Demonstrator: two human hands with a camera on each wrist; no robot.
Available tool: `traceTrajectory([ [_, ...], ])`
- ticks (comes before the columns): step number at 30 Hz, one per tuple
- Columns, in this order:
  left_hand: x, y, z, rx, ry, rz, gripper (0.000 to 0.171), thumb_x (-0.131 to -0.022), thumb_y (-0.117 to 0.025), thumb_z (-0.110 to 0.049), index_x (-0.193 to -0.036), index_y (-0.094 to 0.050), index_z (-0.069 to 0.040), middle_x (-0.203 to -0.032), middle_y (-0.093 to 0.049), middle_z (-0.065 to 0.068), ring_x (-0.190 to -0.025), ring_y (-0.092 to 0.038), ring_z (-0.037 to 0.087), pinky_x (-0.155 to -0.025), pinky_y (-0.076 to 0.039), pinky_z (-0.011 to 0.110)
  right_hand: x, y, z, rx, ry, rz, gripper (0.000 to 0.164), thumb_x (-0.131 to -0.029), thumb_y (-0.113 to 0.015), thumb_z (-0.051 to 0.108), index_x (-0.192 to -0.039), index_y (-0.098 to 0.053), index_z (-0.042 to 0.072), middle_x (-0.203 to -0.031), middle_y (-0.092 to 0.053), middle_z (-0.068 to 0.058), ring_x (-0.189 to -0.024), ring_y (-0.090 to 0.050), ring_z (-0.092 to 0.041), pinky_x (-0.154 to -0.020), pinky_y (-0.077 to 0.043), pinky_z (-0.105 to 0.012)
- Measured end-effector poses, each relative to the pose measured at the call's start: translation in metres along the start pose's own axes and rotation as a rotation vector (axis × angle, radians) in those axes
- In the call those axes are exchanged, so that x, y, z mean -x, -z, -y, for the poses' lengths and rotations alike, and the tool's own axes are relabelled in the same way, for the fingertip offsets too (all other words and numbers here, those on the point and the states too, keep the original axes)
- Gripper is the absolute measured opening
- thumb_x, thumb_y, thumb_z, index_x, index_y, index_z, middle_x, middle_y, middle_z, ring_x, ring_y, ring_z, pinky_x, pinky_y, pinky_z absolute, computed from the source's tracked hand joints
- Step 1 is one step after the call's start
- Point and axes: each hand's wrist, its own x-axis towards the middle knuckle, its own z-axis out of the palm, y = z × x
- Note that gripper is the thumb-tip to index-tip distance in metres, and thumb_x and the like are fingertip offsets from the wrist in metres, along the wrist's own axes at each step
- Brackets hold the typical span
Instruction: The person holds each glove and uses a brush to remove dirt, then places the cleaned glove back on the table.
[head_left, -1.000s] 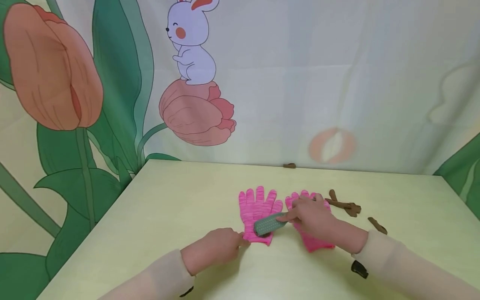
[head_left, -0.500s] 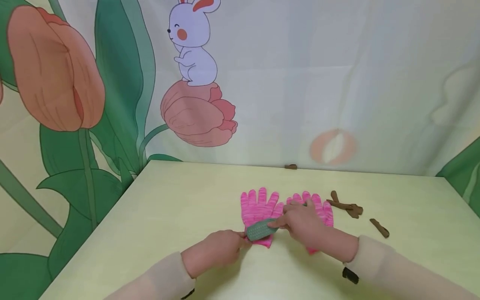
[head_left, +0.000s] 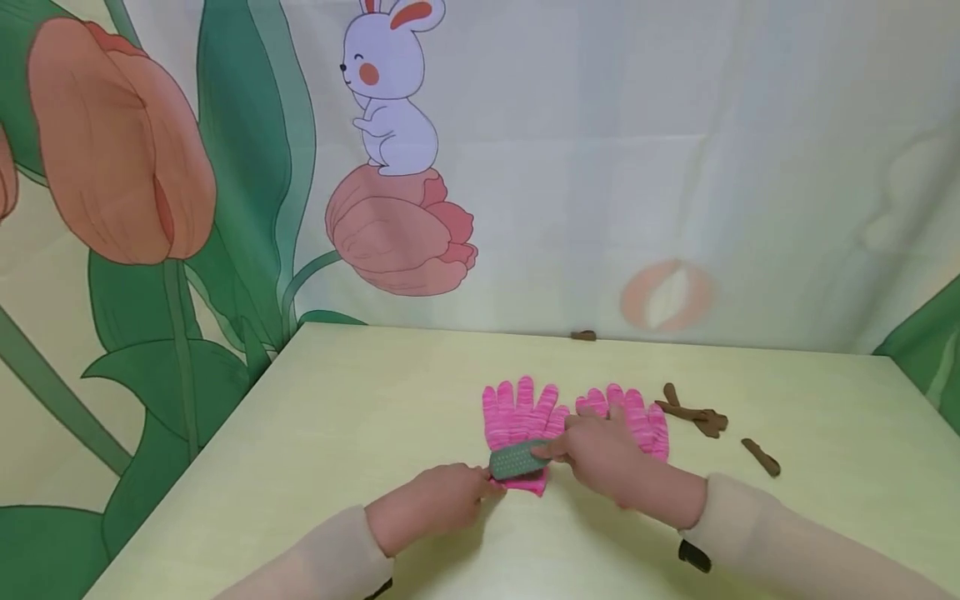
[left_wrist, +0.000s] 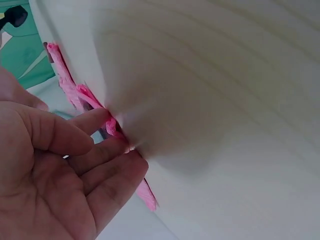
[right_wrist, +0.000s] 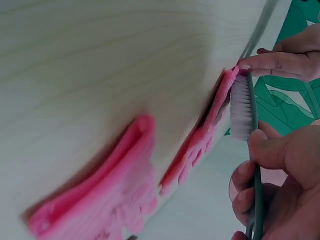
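Observation:
Two pink knit gloves lie side by side on the table, the left glove (head_left: pixel 517 417) and the right glove (head_left: pixel 645 421). My right hand (head_left: pixel 603 454) grips a green scrub brush (head_left: pixel 513 461) by its handle, thumb along its back. White bristles (right_wrist: pixel 241 107) face the left glove's cuff, where a dark patch (right_wrist: pixel 218 114) shows. With fairly straight fingers, my left hand (head_left: pixel 446 497) presses on the corner of that cuff; its thumb lies apart from the cloth in the left wrist view. The right forearm and hand hide part of the right glove.
Brown, twig-like pieces (head_left: pixel 701 417) lie right of the gloves, with a loose one (head_left: pixel 761 457) nearer. A small brown piece (head_left: pixel 583 335) sits at the table's back edge. Behind the table (head_left: pixel 375 392) hangs a cloth (head_left: pixel 540 167) printed with tulips and a rabbit.
The brush has moved left and slightly down across the left glove to its cuff, beside my left fingertips. The right hand has moved left with it; the left hand stays at the cuff.

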Motion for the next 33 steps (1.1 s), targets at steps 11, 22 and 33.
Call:
traceTrajectory([
  [11,-0.003,-0.004,0.005,0.065,0.016,0.003,0.04,-0.1,-0.056,-0.005,-0.135,-0.069,-0.019,-0.144,-0.065,0.008,-0.091,-0.064,0.02,-0.079,-0.056,0.034,0.001,0.013,-0.007,0.07,-0.025,-0.015,0.04,-0.087,-0.079,0.012,-0.117,-0.077,0.038,-0.08,-0.065,0.001,-0.076,-0.048,-0.015,-0.072,-0.037,-0.04],
  [22,-0.004,0.002,0.002,0.07,0.022,-0.014,0.04,-0.101,-0.052,-0.006,-0.135,-0.069,-0.02,-0.15,-0.06,0.005,-0.126,-0.066,0.028,-0.107,-0.053,0.045,0.012,-0.003,-0.029,-0.071,-0.005,-0.037,0.034,-0.089,-0.076,0.01,-0.115,-0.079,0.031,-0.066,-0.049,0.006,-0.065,-0.035,-0.01,-0.071,-0.033,-0.037],
  [33,-0.007,-0.001,0.0,0.073,-0.005,-0.017,0.039,-0.099,-0.056,-0.003,-0.131,-0.071,-0.018,-0.138,-0.069,0.008,-0.088,-0.063,0.018,-0.082,-0.057,0.037,-0.007,-0.003,-0.039,-0.262,0.23,-0.085,0.033,-0.089,-0.076,0.006,-0.119,-0.078,0.018,-0.065,-0.061,0.0,-0.06,-0.029,-0.001,-0.053,-0.026,-0.014],
])
